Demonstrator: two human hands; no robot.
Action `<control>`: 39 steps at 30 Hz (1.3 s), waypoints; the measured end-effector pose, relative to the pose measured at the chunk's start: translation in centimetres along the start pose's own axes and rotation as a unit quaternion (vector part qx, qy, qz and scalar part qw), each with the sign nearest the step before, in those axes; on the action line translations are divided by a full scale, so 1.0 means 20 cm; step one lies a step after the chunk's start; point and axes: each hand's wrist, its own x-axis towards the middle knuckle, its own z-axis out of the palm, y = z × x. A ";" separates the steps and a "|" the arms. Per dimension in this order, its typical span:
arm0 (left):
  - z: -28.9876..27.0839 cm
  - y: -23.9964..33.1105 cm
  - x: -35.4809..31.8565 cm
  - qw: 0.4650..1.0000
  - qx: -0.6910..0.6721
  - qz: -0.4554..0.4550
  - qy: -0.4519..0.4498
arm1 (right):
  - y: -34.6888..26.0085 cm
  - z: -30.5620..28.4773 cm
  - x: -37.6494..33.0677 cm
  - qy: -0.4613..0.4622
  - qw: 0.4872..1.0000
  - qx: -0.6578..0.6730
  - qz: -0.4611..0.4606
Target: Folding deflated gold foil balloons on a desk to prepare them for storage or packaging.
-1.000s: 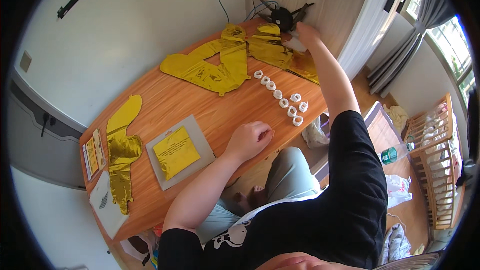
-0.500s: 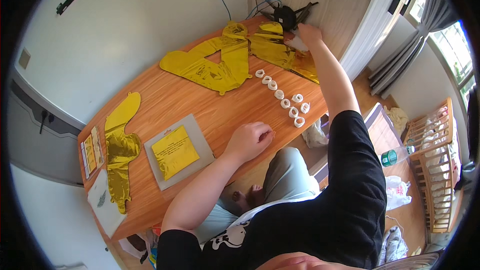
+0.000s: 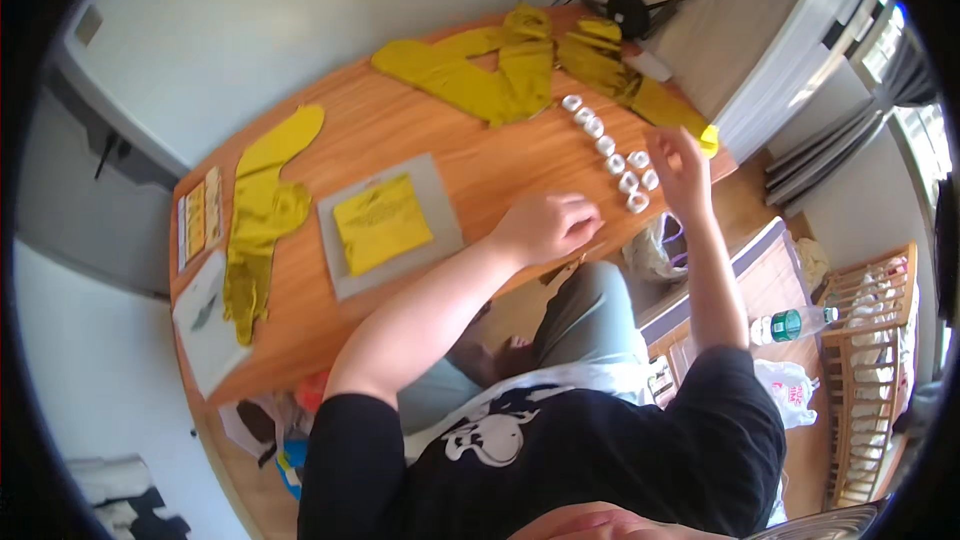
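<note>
My left hand [image 3: 550, 227] is over the table's near edge, its fingers loosely bent and apart, with nothing seen in them. My right hand [image 3: 682, 170] hovers beside several small white ring-shaped rolls [image 3: 615, 164]; it is slightly blurred, its fingers are loosely curled and apart, and I see nothing in it. Beyond it lies a flat gold foil balloon [image 3: 655, 103]. Another flat foil balloon, triangular with a hole [image 3: 455, 75], is at the back. A curvy foil balloon [image 3: 262, 205] lies at the left. A folded gold foil piece [image 3: 382, 225] rests on a grey sheet [image 3: 445, 202].
The wooden table [image 3: 500, 165] bears a black router [image 3: 628, 15] at the back right and a white item [image 3: 648, 65] beside it. A printed card [image 3: 200, 220] and a white sheet [image 3: 215, 325] lie left. A plastic bottle [image 3: 795, 324] and wooden crib [image 3: 870, 380] are at the right.
My right hand has drawn back from the white item near the router to beside the rolls. My left hand stays near the table edge. The whole view has shifted.
</note>
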 end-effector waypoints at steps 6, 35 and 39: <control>0.05 0.26 -0.07 0.955 0.181 0.233 -0.017 | -0.30 0.25 -0.70 0.088 0.980 0.179 0.028; -0.86 0.12 -0.77 0.877 0.317 -0.264 -0.245 | -0.85 0.53 -0.55 -0.276 0.943 -0.001 -0.185; -0.78 0.00 -0.72 0.919 0.299 -0.189 -0.175 | -0.83 0.48 -0.51 -0.312 0.931 0.003 -0.188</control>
